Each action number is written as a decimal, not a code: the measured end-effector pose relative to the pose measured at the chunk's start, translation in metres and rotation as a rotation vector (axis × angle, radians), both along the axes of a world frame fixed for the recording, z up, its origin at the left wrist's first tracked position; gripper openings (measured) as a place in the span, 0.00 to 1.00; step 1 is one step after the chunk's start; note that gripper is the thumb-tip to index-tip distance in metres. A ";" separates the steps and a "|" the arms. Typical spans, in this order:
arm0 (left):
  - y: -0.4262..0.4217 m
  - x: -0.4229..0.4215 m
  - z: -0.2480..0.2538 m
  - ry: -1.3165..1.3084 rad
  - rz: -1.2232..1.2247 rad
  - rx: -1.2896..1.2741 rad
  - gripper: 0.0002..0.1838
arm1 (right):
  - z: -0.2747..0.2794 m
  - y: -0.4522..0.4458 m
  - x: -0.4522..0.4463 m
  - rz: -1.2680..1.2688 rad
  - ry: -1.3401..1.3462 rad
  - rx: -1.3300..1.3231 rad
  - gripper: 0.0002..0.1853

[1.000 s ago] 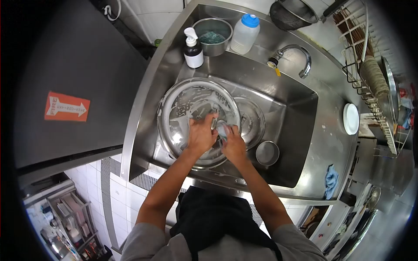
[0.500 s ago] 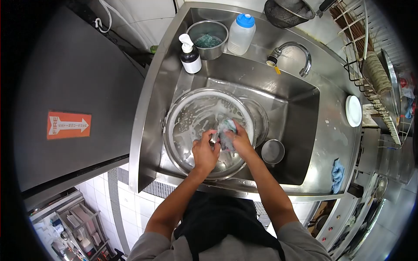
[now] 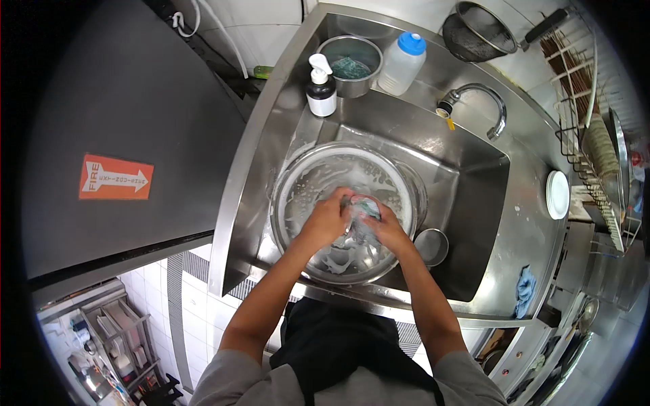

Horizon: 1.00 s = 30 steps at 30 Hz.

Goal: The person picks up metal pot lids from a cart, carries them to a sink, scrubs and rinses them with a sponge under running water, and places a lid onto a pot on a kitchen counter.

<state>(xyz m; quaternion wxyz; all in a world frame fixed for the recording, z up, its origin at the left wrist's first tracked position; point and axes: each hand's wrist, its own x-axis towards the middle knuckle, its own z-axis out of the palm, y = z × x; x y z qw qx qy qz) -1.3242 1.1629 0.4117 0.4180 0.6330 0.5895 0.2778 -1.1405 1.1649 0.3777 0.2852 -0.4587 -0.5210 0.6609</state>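
Over a wide, foam-streaked metal basin (image 3: 279, 227) in the sink, my two hands are close together. My right hand (image 3: 387, 229) is closed on a soapy greenish scrubbing pad (image 3: 367, 206). My left hand (image 3: 328, 218) is curled against the pad's left side. Its fingers are closed around a small shiny piece, partly hidden and blurred, whose kind I cannot make out. Suds lie on the basin's floor below both hands. Just right of the basin, a small round metal cup (image 3: 431, 247) sits on the sink floor.
Along the back stand a pump bottle (image 3: 321, 95), a metal pot (image 3: 355, 86) with green scrubbing mesh inside, and a blue-capped bottle (image 3: 403, 64). The faucet (image 3: 497, 111) curves over the ledge. White plates (image 3: 558, 195) and a blue cloth (image 3: 525, 291) lie on the right counter.
My left hand has moved up and my right hand slightly lower, while the pad has turned between them. The whole view has shifted a little, placing the sink further right.
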 end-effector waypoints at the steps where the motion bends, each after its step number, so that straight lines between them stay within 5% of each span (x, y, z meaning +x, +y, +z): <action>1: 0.004 -0.005 -0.005 0.000 0.011 0.001 0.19 | -0.001 -0.001 0.001 -0.012 0.051 -0.078 0.23; 3: 0.018 -0.012 -0.012 -0.004 -0.207 -0.206 0.22 | -0.002 -0.003 -0.001 -0.025 0.098 -0.159 0.24; 4: 0.034 -0.011 0.024 -0.032 -0.223 -0.619 0.25 | 0.000 -0.003 -0.002 -0.015 0.078 -0.088 0.24; 5: 0.041 -0.012 0.031 -0.037 -0.234 -0.617 0.25 | 0.001 -0.003 0.000 -0.008 0.054 -0.017 0.25; 7: 0.050 -0.014 0.035 0.455 -0.517 -0.231 0.22 | -0.007 -0.004 0.001 -0.027 0.031 -0.036 0.25; 13: 0.055 -0.015 -0.006 0.297 -0.641 0.241 0.19 | -0.003 -0.015 -0.005 -0.018 -0.005 0.040 0.26; 20: 0.047 -0.014 -0.027 0.287 -0.683 0.483 0.10 | 0.047 -0.102 -0.007 -0.165 -0.676 0.227 0.26; 25: 0.035 -0.015 -0.033 0.248 -0.624 0.578 0.09 | 0.019 -0.121 -0.018 0.450 -1.009 0.839 0.28; 26: 0.034 -0.016 -0.032 0.311 -0.623 0.569 0.09 | 0.040 -0.091 -0.011 0.389 -1.031 0.760 0.27; 27: 0.031 -0.016 -0.032 0.376 -0.620 0.556 0.09 | -0.003 -0.075 0.004 0.182 -1.095 0.797 0.26; 28: 0.029 -0.016 -0.032 0.372 -0.627 0.550 0.09 | -0.025 -0.040 0.019 -0.224 -0.830 0.955 0.25; 30: 0.029 -0.013 -0.029 0.309 -0.582 0.566 0.07 | -0.008 -0.039 0.018 -0.255 -1.035 0.882 0.22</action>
